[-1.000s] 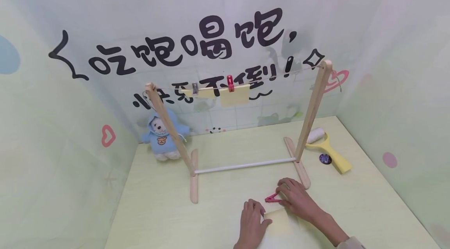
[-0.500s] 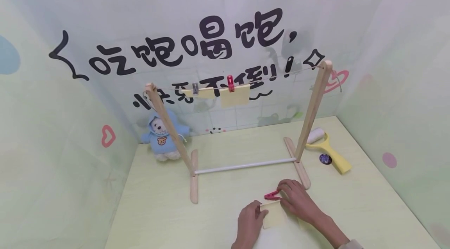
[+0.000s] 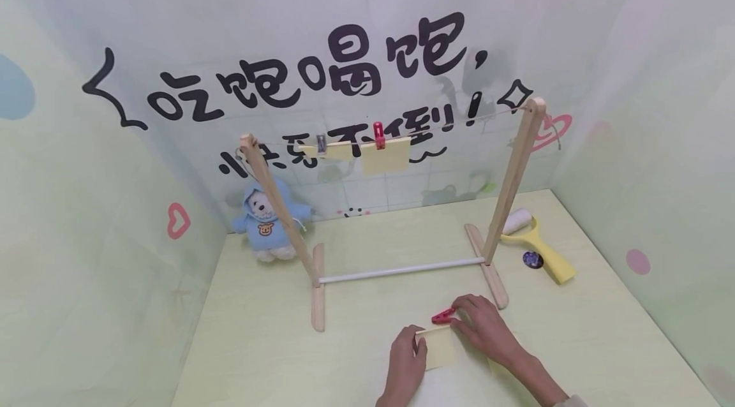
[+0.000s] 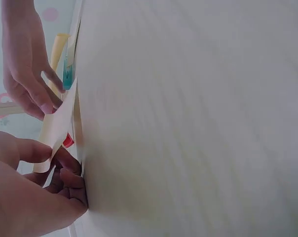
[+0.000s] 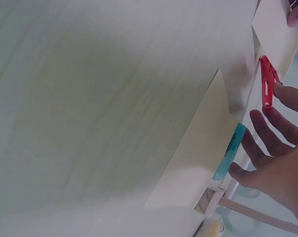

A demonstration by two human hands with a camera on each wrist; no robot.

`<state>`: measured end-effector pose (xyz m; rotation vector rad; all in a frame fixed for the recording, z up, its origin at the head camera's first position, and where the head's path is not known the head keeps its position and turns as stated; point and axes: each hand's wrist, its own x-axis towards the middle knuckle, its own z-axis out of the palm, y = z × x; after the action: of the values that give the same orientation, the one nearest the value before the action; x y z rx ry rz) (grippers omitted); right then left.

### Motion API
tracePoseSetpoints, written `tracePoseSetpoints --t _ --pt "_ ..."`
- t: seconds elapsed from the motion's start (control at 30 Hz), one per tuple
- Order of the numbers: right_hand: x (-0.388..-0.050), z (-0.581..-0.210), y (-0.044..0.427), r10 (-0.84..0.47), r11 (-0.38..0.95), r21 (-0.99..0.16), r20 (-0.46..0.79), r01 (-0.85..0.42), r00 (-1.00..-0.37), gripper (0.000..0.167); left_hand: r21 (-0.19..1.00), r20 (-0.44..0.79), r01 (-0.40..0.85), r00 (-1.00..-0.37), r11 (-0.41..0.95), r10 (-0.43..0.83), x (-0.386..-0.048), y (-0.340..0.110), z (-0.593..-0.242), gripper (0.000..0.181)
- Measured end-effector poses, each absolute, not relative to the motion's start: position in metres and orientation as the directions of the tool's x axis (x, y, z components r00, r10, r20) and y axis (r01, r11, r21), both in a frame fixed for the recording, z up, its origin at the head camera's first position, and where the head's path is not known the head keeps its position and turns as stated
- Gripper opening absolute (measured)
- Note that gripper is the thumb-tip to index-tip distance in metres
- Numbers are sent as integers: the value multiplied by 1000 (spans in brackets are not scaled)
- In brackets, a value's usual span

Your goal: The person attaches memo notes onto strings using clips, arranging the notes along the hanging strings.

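Observation:
My left hand [image 3: 403,362] pinches the left edge of a pale yellow paper square [image 3: 439,349] between thumb and fingers, tilted up off the table in the left wrist view. Just right of it, my right hand [image 3: 488,330] grips a red clothespin [image 3: 443,316] by its handle end, thumb on one arm and fingertip on the other. The clothespin [image 5: 268,84] lies close to the paper's far edge; whether they touch, I cannot tell. Under the right hand, another paper sheet [image 5: 191,153] lies on the table by a teal clothespin [image 5: 229,152], mostly hidden in the head view.
A wooden rack [image 3: 513,184] with a string stands behind the hands, joined low by a white rod [image 3: 402,269]. Grey [image 3: 321,143] and red [image 3: 379,136] clothespins hold papers on the string. A plush toy [image 3: 268,222] sits left; a yellow-handled roller [image 3: 542,251] and dark disc [image 3: 533,259] lie right.
My left hand has shifted slightly left and turned with the paper, whose far edge has risen. In my right hand, the red clothespin's handle arms have come closer together.

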<state>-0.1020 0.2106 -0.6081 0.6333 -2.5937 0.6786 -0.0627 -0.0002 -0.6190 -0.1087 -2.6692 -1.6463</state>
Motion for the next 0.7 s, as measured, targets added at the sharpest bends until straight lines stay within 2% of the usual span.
tracePoseSetpoints --t 0.23,0.4,0.47,0.6,0.7 --pt "-99 -601 208 -210 711 -579 366 -399 -906 28 915 -21 13 -997 402 79 -64 -1 -615 22" --pt "-99 -595 211 -137 606 -743 256 -286 -957 28 941 22 44 -997 336 70 -64 -4 -616 23" --pt "-99 -593 213 -128 573 -775 235 -266 -963 28 942 42 55 -998 331 46 -64 -5 -616 25" --pt "-101 -590 216 -140 523 -806 240 -277 -961 29 948 1 6 -1000 317 14 -63 -8 -612 26" --pt "-103 -586 218 -146 509 -808 259 -297 -955 29 953 79 76 -997 294 1 -66 -7 -619 14"
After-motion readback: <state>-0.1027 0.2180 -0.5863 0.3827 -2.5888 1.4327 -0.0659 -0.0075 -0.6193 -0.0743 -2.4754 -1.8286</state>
